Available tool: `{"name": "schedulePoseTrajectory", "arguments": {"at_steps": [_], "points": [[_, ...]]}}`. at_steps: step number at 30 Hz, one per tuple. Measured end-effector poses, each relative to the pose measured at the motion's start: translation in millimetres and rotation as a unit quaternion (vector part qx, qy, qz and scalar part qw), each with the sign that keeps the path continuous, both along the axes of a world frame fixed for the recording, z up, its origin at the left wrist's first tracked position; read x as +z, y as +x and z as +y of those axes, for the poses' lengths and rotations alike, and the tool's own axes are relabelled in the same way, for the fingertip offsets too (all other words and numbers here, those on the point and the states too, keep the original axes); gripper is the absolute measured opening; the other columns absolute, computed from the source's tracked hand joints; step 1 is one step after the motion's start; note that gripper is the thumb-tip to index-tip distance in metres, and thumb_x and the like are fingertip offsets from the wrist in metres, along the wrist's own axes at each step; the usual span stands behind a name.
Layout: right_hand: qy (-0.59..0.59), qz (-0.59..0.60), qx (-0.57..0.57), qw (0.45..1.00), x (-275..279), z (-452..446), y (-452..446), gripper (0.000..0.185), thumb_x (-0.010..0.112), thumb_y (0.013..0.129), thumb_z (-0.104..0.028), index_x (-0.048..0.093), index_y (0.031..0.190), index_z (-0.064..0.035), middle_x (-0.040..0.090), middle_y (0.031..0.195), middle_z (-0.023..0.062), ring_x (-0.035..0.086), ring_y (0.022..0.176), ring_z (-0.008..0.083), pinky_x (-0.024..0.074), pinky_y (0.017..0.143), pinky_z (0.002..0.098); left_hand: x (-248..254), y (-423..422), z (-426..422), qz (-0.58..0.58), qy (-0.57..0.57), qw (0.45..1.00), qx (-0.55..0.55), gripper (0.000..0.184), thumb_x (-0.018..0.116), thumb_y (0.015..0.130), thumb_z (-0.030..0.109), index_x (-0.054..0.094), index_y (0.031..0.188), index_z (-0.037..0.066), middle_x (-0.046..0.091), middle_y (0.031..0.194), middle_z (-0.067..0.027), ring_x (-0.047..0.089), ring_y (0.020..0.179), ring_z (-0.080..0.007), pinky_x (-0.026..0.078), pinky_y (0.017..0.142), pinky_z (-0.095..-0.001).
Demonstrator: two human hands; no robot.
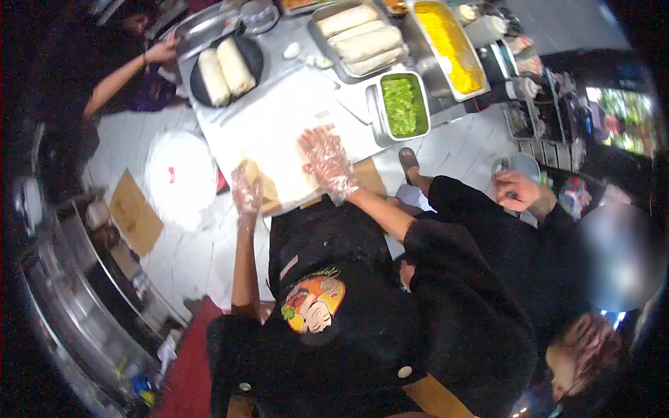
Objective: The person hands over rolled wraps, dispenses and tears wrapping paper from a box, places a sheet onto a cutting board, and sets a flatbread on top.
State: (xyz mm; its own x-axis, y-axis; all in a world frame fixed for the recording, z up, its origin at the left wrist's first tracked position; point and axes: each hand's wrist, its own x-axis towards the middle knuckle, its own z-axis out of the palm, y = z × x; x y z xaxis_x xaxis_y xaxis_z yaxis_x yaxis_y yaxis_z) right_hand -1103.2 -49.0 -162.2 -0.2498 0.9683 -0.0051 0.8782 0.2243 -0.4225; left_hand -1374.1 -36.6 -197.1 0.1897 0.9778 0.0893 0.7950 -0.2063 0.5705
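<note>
My left hand [247, 188], in a clear plastic glove, rests at the near left edge of a white work surface [268, 125]. Its fingers look stretched out beside a tan, flat piece [262, 182] that I cannot name for certain; glare hides the detail. My right hand [326, 159], gloved too, lies palm down on the same surface, fingers spread and holding nothing. Strong light washes out whatever pale sheet lies between the hands. Beyond them, two rolled wraps [226, 72] sit on a round black plate [200, 85].
A metal tray [322, 46] holds several rolled wraps. Right of it stand a container of chopped lettuce [400, 104] and a long pan of yellow shreds [449, 49]. A co-worker's arm [118, 82] reaches in at left; another person [488, 202] is close on my right. A white bag [180, 180] stands below left.
</note>
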Motion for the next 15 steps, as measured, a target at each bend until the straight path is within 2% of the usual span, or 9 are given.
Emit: {"name": "schedulePoseTrajectory", "arguments": {"at_steps": [3,5,7,9,11,12,13,14,15], "points": [[-0.024,-0.037,-0.01,0.999,-15,-8,-8,0.075,0.059,0.083,-0.039,0.029,0.148,-0.0151,0.024,0.155,0.0095,0.019,0.143,0.0348,0.0101,0.117,0.0509,-2,-2,-2,0.008,0.024,0.999,-0.021,0.059,0.058,0.086,0.02,0.039,0.135,-0.005,0.049,0.126,-0.0251,0.043,0.119,-0.0422,0.033,0.105,-0.0475],[-0.018,-0.044,-0.04,0.998,-15,-5,-14,0.075,0.058,0.084,-0.042,0.028,0.149,-0.0165,0.023,0.155,0.0088,0.017,0.143,0.0342,0.0094,0.117,0.0504,4,-2,-2,-0.023,-0.011,1.0,-0.014,0.064,0.06,0.084,0.024,0.037,0.138,-0.004,0.042,0.134,-0.0266,0.041,0.121,-0.0419,0.03,0.108,-0.0458],[-0.009,-0.042,-0.058,0.997,-6,-3,-22,0.075,0.056,0.085,-0.043,0.027,0.149,-0.0173,0.022,0.156,0.0085,0.015,0.144,0.0335,0.0083,0.117,0.05,-10,-8,0,0.013,-0.058,0.998,-0.026,0.07,0.063,0.081,0.025,0.037,0.139,-0.003,0.039,0.138,-0.0264,0.038,0.125,-0.0418,0.031,0.108,-0.0458],[0.001,-0.03,-0.068,0.997,0,-14,-29,0.074,0.055,0.087,-0.044,0.025,0.15,-0.0174,0.019,0.157,0.0086,0.013,0.145,0.0327,0.007,0.117,0.0496,-7,-8,-3,-0.082,0.04,0.995,-0.029,0.052,0.061,0.084,0.018,0.044,0.129,0.001,0.049,0.119,-0.0171,0.048,0.111,-0.0325,0.041,0.097,-0.044],[-0.001,-0.069,-0.068,0.995,7,-11,-31,0.078,0.054,0.087,-0.049,0.021,0.151,-0.0169,0.014,0.158,0.0089,0.009,0.145,0.0323,0.0045,0.118,0.0491,1,-5,2,-0.206,-0.028,0.978,-0.009,0.056,0.063,0.082,0.019,0.042,0.13,0.0,0.046,0.122,-0.0166,0.045,0.115,-0.0323,0.04,0.098,-0.0436],[-0.017,-0.082,-0.075,0.994,13,-8,-34,0.08,0.054,0.086,-0.05,0.02,0.151,-0.017,0.013,0.158,0.0091,0.009,0.145,0.0326,0.0044,0.118,0.049,4,-6,4,-0.279,-0.151,0.948,0.01,0.07,0.066,0.078,0.024,0.037,0.136,-0.002,0.038,0.135,-0.0208,0.036,0.126,-0.0367,0.033,0.104,-0.044],[-0.034,-0.096,-0.082,0.992,17,-6,-38,0.082,0.054,0.086,-0.051,0.02,0.151,-0.0172,0.013,0.158,0.0093,0.009,0.145,0.0329,0.0042,0.118,0.0489,6,-7,5,-0.278,-0.19,0.941,-0.001,0.078,0.067,0.076,0.026,0.033,0.14,-0.003,0.033,0.141,-0.0229,0.031,0.131,-0.0391,0.029,0.108,-0.0443],[0.004,-0.108,-0.081,0.991,13,-7,-42,0.091,0.062,0.079,-0.052,0.019,0.151,-0.0175,0.015,0.158,0.0099,0.012,0.145,0.0348,0.0122,0.117,0.0489,8,-8,6,-0.275,-0.23,0.933,-0.012,0.086,0.069,0.074,0.028,0.029,0.143,-0.004,0.028,0.148,-0.025,0.027,0.137,-0.0415,0.025,0.111,-0.0447],[-0.011,-0.103,-0.08,0.991,6,-10,-45,0.091,0.062,0.078,-0.052,0.019,0.152,-0.0178,0.015,0.158,0.0099,0.011,0.145,0.0354,0.0119,0.117,0.0491,11,-11,4,-0.203,-0.186,0.96,-0.051,0.089,0.07,0.073,0.027,0.027,0.144,-0.003,0.026,0.149,-0.0249,0.026,0.138,-0.0417,0.024,0.112,-0.045]]}}
